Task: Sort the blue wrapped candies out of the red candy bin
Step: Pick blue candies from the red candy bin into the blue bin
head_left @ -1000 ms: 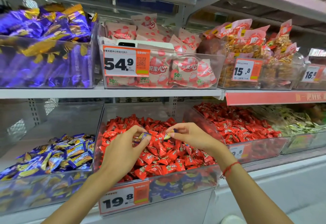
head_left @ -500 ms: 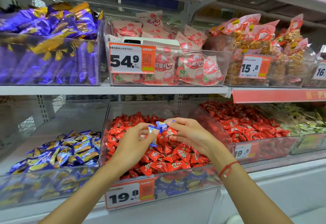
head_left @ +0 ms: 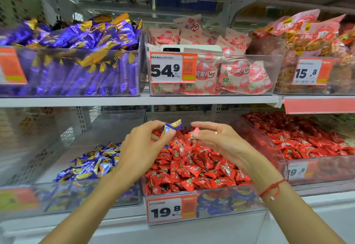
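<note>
The red candy bin (head_left: 247, 188) has a clear front wall; below its red heap show blue wrappers, blurred behind the price tag (head_left: 172, 209). The left hand (head_left: 142, 147), raised over the heap, has its grip closed on a blue wrapped candy (head_left: 172, 126), pinched between thumb and fingertips. The right hand (head_left: 219, 138) hovers beside it, fingers loosely curved; whether it touches the red candy (head_left: 195, 131) at its fingertips cannot be told. Left, the blue candy bin (head_left: 86, 197) is motion-smeared.

"19.8" on red bin's price tag (head_left: 172, 210); "54.9" tag (head_left: 172, 67) above; "15.8" tag (head_left: 312, 71) at right.
</note>
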`<control>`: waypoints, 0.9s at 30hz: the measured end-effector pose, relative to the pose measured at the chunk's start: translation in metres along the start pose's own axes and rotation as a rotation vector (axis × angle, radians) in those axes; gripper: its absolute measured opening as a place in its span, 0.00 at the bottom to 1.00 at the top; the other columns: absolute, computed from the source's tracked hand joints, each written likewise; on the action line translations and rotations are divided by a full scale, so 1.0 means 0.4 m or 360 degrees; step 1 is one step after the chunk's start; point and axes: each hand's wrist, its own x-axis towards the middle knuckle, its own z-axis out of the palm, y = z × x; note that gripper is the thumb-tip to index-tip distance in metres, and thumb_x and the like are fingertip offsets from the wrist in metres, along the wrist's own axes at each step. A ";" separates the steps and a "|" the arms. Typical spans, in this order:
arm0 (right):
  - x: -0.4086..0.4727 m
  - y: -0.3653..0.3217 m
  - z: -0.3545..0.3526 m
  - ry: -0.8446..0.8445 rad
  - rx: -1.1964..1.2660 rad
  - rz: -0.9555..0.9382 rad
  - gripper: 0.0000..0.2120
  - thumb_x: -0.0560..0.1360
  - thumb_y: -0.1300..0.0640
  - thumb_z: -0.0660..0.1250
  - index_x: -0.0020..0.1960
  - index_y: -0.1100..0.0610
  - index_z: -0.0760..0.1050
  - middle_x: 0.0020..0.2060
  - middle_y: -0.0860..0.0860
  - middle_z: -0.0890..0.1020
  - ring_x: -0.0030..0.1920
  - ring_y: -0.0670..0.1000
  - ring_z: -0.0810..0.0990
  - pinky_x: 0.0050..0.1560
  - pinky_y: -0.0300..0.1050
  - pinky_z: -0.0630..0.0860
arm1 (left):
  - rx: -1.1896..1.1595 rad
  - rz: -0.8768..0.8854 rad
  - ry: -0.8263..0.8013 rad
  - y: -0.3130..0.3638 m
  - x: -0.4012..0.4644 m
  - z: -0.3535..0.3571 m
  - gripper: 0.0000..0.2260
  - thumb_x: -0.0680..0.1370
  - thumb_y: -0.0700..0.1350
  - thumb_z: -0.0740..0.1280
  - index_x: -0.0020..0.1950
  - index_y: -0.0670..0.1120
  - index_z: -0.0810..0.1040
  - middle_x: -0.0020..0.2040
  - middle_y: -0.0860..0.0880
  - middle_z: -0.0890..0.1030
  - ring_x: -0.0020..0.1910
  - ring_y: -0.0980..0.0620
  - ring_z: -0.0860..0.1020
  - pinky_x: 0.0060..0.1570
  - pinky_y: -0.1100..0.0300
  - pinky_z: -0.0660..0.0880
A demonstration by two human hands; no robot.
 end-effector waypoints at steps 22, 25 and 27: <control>-0.024 0.015 -0.136 -0.0063 -0.1366 -0.0175 0.15 0.80 0.65 0.59 0.58 0.51 0.80 0.50 0.46 0.84 0.51 0.37 0.80 0.53 0.29 0.73 | 0.0105 0.0530 -0.0279 -0.009 -0.033 0.006 0.08 0.80 0.50 0.63 0.54 0.61 0.78 0.52 0.67 0.78 0.54 0.68 0.74 0.55 0.60 0.71; -0.056 0.043 -0.209 0.0226 -0.1707 -0.0308 0.19 0.75 0.68 0.60 0.54 0.50 0.82 0.49 0.43 0.83 0.47 0.33 0.78 0.49 0.28 0.70 | -0.0287 0.0654 -0.0929 0.036 -0.048 0.091 0.13 0.80 0.44 0.62 0.58 0.60 0.80 0.61 0.65 0.77 0.64 0.68 0.70 0.65 0.68 0.64; -0.066 0.073 -0.265 0.0606 -0.1868 -0.0469 0.21 0.71 0.70 0.61 0.54 0.51 0.82 0.53 0.47 0.82 0.57 0.45 0.78 0.59 0.42 0.72 | -0.0233 0.0697 -0.1067 0.062 -0.023 0.148 0.15 0.82 0.42 0.62 0.63 0.58 0.78 0.66 0.62 0.74 0.66 0.69 0.67 0.66 0.74 0.59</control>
